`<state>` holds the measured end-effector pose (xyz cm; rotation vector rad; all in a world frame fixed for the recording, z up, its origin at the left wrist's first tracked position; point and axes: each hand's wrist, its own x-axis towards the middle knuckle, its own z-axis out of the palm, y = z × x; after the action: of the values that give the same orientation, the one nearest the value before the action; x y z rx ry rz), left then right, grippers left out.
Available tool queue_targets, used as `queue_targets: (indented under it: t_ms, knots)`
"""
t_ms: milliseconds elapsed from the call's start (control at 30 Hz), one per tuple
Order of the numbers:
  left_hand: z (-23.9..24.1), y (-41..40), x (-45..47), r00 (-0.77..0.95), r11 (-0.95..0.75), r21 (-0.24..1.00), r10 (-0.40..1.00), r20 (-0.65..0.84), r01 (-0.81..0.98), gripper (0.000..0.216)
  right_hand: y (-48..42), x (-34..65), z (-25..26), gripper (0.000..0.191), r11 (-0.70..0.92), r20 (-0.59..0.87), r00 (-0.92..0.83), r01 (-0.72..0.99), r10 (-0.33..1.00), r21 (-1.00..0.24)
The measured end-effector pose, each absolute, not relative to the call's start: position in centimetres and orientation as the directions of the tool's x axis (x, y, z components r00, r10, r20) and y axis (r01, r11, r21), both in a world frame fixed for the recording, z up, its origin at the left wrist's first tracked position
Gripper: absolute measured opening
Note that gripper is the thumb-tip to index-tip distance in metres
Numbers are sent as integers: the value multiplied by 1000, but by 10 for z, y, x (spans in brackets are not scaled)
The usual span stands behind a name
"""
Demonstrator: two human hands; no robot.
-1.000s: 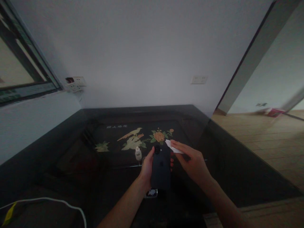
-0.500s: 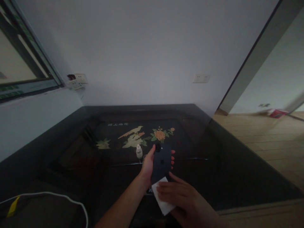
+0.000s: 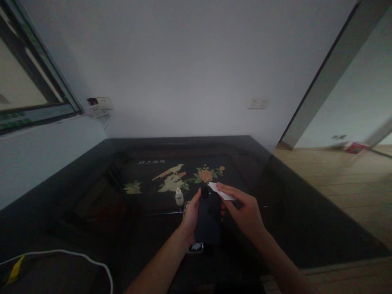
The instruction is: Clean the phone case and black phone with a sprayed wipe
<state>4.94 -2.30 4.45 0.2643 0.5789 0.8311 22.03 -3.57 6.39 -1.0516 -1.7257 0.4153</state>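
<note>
A dark smartphone (image 3: 208,218) lies back side up in my left hand (image 3: 192,214), whose thumb and fingers wrap its two long edges. My right hand (image 3: 245,206) pinches a folded white wipe (image 3: 221,192) at the phone's upper right, beside the camera lenses. Just left of the phone a small clear bottle (image 3: 179,197) with a white cap stands upright on the black table. Partly hidden under the phone and my left hand is a flat item with a pale pattern (image 3: 196,247); its kind is unclear.
The glossy black table (image 3: 290,224) carries an inlaid bird-and-flower picture (image 3: 171,177). At the lower left a white cable (image 3: 61,251) with a yellow tag (image 3: 15,269) curves over a dark surface. Wall sockets (image 3: 258,103) sit behind the table, with a window (image 3: 30,69) at left.
My right hand has moved the white wipe from the phone's lower end up to its top right corner. My left hand still holds the phone in nearly the same place.
</note>
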Motion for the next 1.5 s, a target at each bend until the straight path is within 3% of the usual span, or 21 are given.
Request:
queue_targets:
  t_ms: [133, 300, 433, 533, 633, 767, 833, 933, 1033, 1167, 1300, 1400, 1500]
  knots:
    - [49, -24, 49, 490, 631, 424, 774, -401, -650, 55, -33, 214, 48, 40, 690, 659, -258, 458, 706, -560]
    - [43, -22, 47, 543, 651, 470, 758, -361, -596, 67, -66, 210, 34, 49, 739, 658, -365, 480, 659, -473]
    - [38, -20, 46, 545, 617, 512, 781, -306, -598, 74, -97, 211, 33, 55, 762, 577, -498, 434, 647, -480]
    - [39, -19, 47, 552, 616, 519, 780, -295, -592, 74, -118, 210, 36, 58, 768, 573, -531, 288, 625, -571]
    - [39, -20, 47, 517, 604, 517, 793, -321, -606, 72, -133, 208, 38, 43, 658, 558, -431, 120, 709, -744]
    - [36, -19, 47, 451, 575, 502, 818, -357, -646, 70, -137, 216, 36, 10, 346, 332, -116, 129, 936, -929]
    - [35, -18, 46, 459, 590, 478, 807, -371, -651, 69, -133, 224, 32, 14, 238, 244, 45, 107, 969, -965]
    - [38, -18, 43, 488, 626, 418, 778, -397, -658, 64, -125, 233, 28, 17, 218, 222, 182, 42, 958, -975]
    - [41, -20, 42, 513, 650, 372, 756, -407, -663, 59, -121, 229, 29, 16, 285, 290, 221, 55, 931, -957]
    - [41, -20, 44, 556, 682, 372, 730, -398, -630, 55, -123, 215, 35, 8, 487, 512, 119, 190, 851, -853]
    - [35, -19, 45, 532, 675, 389, 736, -418, -628, 51, -119, 212, 37, 34, 789, 777, -230, 377, 587, -485]
    - [30, -18, 44, 535, 694, 375, 716, -449, -614, 53, -110, 215, 32, 44, 861, 757, -456, 431, 467, -271]
    - [28, -17, 43, 540, 694, 345, 714, -446, -632, 54, -103, 216, 24, 50, 874, 715, -545, 444, 438, -197]
